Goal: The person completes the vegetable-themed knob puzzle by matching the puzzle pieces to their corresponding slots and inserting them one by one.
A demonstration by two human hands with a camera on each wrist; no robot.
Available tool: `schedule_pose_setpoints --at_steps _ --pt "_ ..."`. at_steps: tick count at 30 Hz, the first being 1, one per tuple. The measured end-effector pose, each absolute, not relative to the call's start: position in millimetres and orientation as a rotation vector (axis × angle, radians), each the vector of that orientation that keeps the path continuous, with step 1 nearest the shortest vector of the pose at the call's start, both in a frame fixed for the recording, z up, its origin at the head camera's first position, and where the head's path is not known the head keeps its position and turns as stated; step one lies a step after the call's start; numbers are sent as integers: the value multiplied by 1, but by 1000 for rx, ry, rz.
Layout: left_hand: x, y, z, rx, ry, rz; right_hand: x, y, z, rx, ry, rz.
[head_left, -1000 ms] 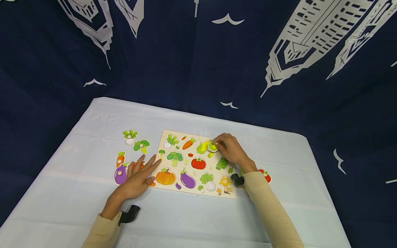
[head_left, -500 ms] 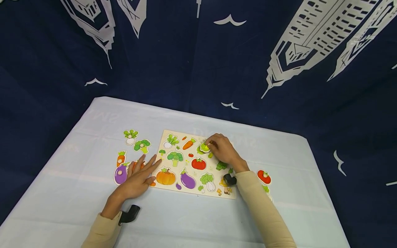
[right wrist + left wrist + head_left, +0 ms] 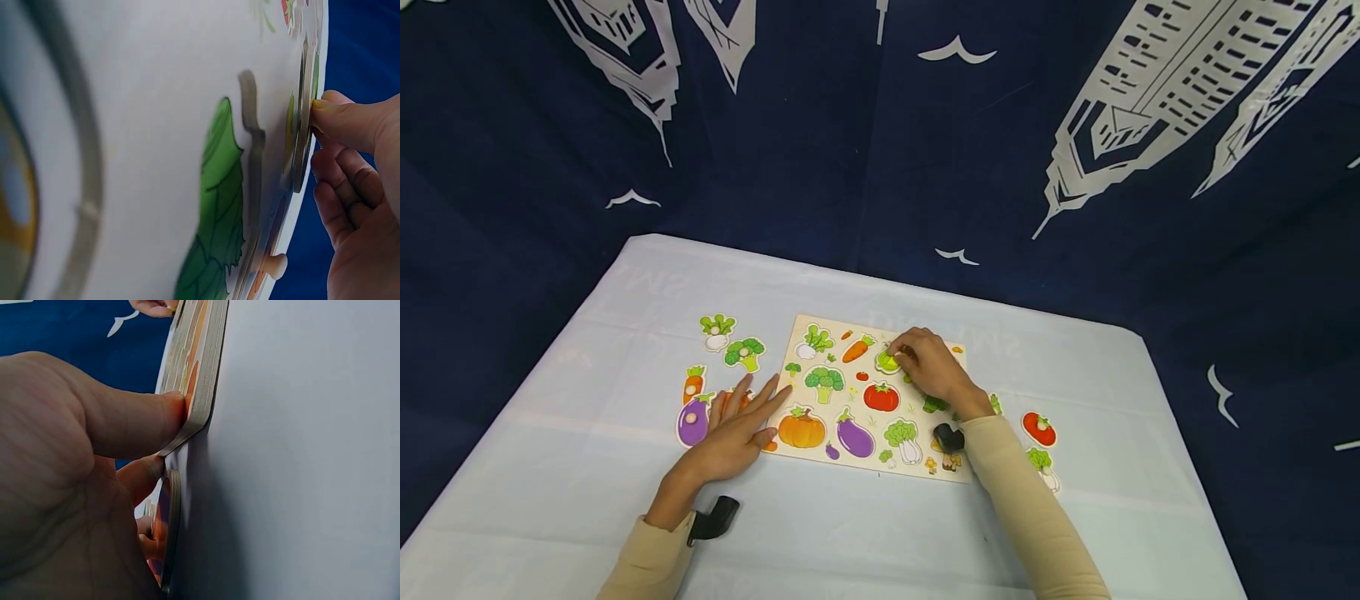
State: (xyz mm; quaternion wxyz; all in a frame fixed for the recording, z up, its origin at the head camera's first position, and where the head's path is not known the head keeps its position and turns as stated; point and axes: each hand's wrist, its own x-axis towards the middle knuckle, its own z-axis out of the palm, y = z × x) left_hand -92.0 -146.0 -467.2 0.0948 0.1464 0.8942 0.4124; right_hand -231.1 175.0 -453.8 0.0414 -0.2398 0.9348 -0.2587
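Note:
My right hand (image 3: 925, 362) pinches a green vegetable puzzle piece (image 3: 887, 361) between thumb and fingers. The piece lies over a green picture near the back edge of the wooden puzzle board (image 3: 917, 470); from the right wrist, the piece (image 3: 304, 125) appears edge-on, close against the board's surface. My left hand (image 3: 733, 433) spreads its fingers at the board's left edge, its thumb (image 3: 134, 422) pressing on the near left corner. Beneath those fingers lies an orange-red piece (image 3: 743, 397), partly hidden, beside a knobbed eggplant piece (image 3: 692, 421).
Loose turnip (image 3: 717, 331), broccoli (image 3: 745, 354) and carrot (image 3: 694, 382) pieces lie left of the board. To its right are tomato (image 3: 1039, 428) and bok choy (image 3: 1042, 468) pieces, plus one partly behind the right sleeve. A dark blue printed curtain (image 3: 850, 167) hangs behind the white-covered table.
My right hand has moved left with the green vegetable piece, bringing it over the green picture on the board. The left hand has stayed in place.

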Motion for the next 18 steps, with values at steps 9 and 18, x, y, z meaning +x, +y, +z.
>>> schedule_pose_setpoints --at_steps 9,18 --pt "-92 -147 -467 445 2655 1221 -233 172 -458 -796 2885 -735" --pt "-92 -146 -467 439 2651 1221 -230 169 -459 -805 2899 -733"
